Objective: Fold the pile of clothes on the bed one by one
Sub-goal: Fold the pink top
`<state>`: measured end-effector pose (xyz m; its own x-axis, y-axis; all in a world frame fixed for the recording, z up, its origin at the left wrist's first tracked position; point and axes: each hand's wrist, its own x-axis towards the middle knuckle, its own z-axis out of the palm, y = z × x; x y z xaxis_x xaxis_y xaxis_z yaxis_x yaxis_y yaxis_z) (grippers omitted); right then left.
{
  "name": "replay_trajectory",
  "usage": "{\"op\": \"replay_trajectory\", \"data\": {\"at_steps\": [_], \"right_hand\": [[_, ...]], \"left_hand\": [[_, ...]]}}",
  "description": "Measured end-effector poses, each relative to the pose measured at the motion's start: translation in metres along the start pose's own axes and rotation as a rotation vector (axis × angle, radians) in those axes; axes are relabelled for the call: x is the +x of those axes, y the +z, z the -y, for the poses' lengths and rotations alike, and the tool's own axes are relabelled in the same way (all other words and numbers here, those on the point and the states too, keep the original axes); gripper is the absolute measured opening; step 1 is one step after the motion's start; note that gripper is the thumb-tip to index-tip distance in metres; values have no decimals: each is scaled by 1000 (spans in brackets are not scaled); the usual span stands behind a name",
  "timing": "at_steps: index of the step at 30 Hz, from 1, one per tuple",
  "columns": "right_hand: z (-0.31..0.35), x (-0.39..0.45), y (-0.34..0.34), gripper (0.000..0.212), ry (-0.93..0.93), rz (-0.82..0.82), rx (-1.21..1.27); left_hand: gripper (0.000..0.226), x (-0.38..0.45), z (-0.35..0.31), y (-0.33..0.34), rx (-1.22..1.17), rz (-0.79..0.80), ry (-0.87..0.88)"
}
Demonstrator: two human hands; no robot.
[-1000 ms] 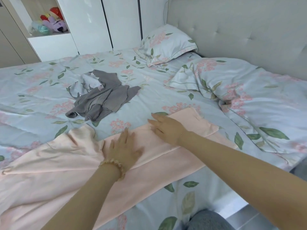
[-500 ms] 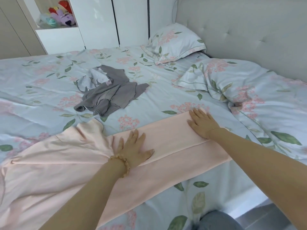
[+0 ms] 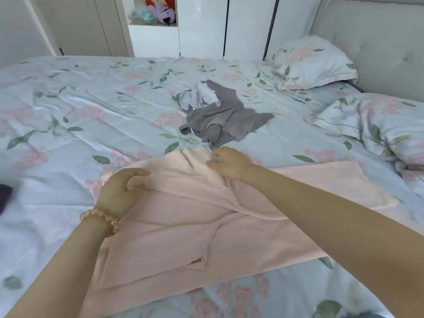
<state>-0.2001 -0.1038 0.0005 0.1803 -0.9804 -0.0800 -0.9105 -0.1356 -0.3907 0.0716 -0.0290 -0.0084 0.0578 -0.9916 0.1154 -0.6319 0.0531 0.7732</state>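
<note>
Both your hands have left their flat, pressing pose of a moment ago and now gather the far edge of the pink garment [image 3: 229,226], which lies spread across the near side of the bed [image 3: 91,106]. Your left hand [image 3: 119,191] curls its fingers round a bunched fold at the left; your right hand [image 3: 229,165] pinches the cloth near the ridge of folds at the middle. Soft, light and limp (it puckers wherever you hold it), this fabric will likely sag between grips, so take it at the corners or along a seam. Its right end reaches toward the rumpled quilt [image 3: 378,125]. A gray garment [image 3: 229,120] waits just beyond your right hand, with open bedspread to the left for laying folds.
</note>
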Motion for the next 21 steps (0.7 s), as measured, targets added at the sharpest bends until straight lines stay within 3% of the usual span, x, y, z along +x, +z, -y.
{"op": "replay_trajectory", "data": {"at_steps": [3, 5, 10, 13, 16, 20, 21], "right_hand": [[16, 31, 18, 67, 220, 1, 137], [23, 44, 24, 75, 322, -10, 294], [38, 53, 21, 42, 293, 41, 568], [53, 39, 10, 33, 140, -62, 600], [62, 13, -6, 28, -155, -190, 509], [72, -47, -16, 9, -515, -141, 264], [76, -63, -15, 13, -577, -131, 161]], "left_hand": [[37, 19, 32, -27, 122, -142, -130], [50, 28, 52, -40, 124, -135, -232], [56, 29, 81, -51, -223, -7, -313], [49, 35, 87, -53, -275, 44, -288], [36, 39, 91, -54, -229, 15, -272], [19, 41, 90, -54, -276, -9, -252], [18, 41, 89, -55, -292, -30, -263]]}}
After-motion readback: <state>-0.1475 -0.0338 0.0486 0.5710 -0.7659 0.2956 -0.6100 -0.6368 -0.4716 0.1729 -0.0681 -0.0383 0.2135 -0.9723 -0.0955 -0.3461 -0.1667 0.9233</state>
